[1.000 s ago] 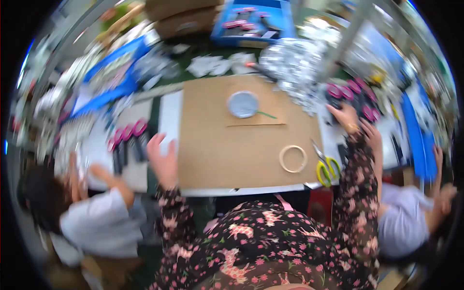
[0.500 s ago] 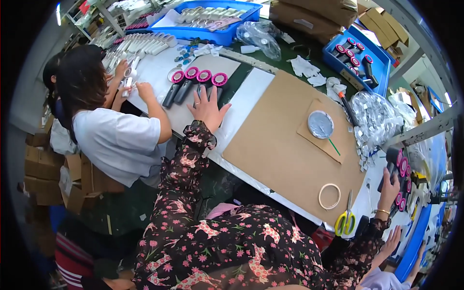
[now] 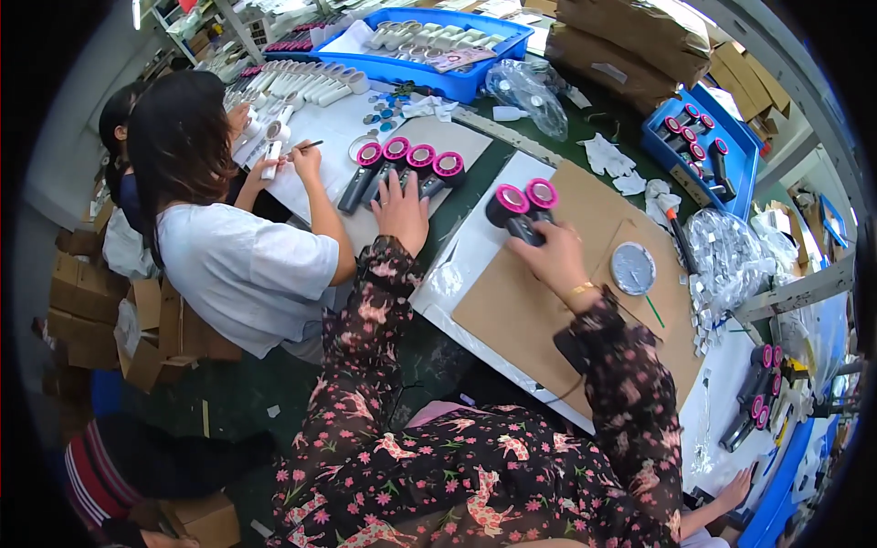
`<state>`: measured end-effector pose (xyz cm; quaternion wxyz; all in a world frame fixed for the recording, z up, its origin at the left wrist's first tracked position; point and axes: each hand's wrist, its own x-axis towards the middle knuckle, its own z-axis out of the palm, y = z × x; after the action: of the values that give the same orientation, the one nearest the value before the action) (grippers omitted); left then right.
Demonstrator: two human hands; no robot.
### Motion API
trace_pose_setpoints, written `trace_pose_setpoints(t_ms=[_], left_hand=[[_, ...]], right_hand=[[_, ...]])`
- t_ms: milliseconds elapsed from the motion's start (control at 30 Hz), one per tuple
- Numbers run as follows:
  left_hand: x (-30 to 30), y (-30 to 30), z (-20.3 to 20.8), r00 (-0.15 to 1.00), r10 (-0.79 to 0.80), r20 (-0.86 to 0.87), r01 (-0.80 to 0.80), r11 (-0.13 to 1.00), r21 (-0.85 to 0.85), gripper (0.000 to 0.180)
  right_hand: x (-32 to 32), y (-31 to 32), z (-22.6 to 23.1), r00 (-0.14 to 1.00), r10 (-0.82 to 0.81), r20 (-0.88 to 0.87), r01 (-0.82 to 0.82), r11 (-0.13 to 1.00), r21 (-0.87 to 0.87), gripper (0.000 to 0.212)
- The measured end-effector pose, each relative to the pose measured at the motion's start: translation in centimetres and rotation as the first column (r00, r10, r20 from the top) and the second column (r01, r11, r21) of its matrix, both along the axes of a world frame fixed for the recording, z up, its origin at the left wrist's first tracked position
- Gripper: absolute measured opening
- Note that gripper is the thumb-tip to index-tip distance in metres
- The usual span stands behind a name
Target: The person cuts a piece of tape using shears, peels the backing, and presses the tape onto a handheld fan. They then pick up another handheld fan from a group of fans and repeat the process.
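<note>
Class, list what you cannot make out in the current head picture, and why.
Head view:
Two held pink-rimmed devices: handle ends hidden by the right hand.
Four devices: some handles behind the left hand.
Lower-right co-worker: body cut off by the lower edge.
Silvery pieces: too small to identify.

**Fisheye view from the wearer's head, aimed down at the hands**

From my remote seat I look through the left one of two wide fisheye cameras worn side by side on the head. It faces steeply down and ahead, canted so the desk (image 3: 562,151) slants from upper left to lower right. The wearer's floral blouse (image 3: 438,484) sits closest to me, along the lower edge; the left hand (image 3: 402,217) and right hand (image 3: 554,260) come at middle range. A blue plastic tray (image 3: 411,76) lies farther off, near the top. I see a white-shirted co-worker (image 3: 237,274) from behind. The metal beam (image 3: 786,73) bends toward the dark rim.
</note>
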<state>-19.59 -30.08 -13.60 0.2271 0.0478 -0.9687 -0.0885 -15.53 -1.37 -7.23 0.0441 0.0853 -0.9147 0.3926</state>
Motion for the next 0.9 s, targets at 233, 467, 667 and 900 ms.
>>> trace_pose_setpoints(t_ms=[233,467,667,900], left_hand=[[4.1,3.9,4.4,0.949,-0.314,-0.038,0.226,0.588,0.777,0.042],[2.0,3.3,2.4,0.911,-0.412,-0.026,0.273,0.556,0.785,0.038],[2.4,5.8,0.2,0.946,-0.305,-0.114,0.325,0.892,0.313,0.05],[1.2,2.6,-3.5,0.95,-0.304,-0.071,0.309,0.949,0.067,0.053]], right_hand=[[-3.9,-8.5,-2.8,0.995,-0.085,-0.054,0.094,0.976,0.198,0.044],[-3.1,-10.3,-4.3,0.991,0.069,-0.115,-0.093,0.971,-0.22,0.031],[1.2,-4.9,-0.3,0.979,0.193,-0.064,-0.202,0.951,-0.232,0.022],[8.5,8.8,3.9,0.97,0.024,-0.243,-0.023,1.0,0.008,0.021]])
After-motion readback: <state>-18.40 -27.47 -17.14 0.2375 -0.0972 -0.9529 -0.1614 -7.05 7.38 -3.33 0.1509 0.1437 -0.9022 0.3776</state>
